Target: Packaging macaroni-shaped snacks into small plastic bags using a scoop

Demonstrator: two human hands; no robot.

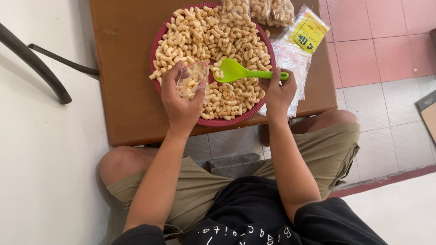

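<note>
From the head camera, looking straight down: a small brown wooden worktop (127,90) stands in front of a seated person in khaki shorts and a black top, whose knees show below its near edge. The wood is plain and slightly scuffed, with a pale scratch near its far left.

On the worktop sits a round red woven tray (156,45), heaped with pale elbow-shaped macaroni snacks (204,31). The left hand (181,102) is closed around a small clear plastic bag (193,79), holding its mouth open over the near left part of the tray; some pieces are already inside. The right hand (278,90) is clamped on the handle of a bright green plastic spoon (236,71), whose bowl lies over the middle of the tray, just beside the bag's mouth, with a few pieces in it. The two hands are apart, with the spoon between them.

At the far edge of the tray lie filled clear bags (268,10) of the same snack. To the right of the tray, a stack of empty clear bags (293,61) hangs partly over the worktop's right edge, with a yellow printed packet (309,31) on its far end.

The floor is pale and smooth on the left, where a dark curved metal leg (41,68) crosses it. On the right it is tiled, pink farther off and grey nearer.
</note>
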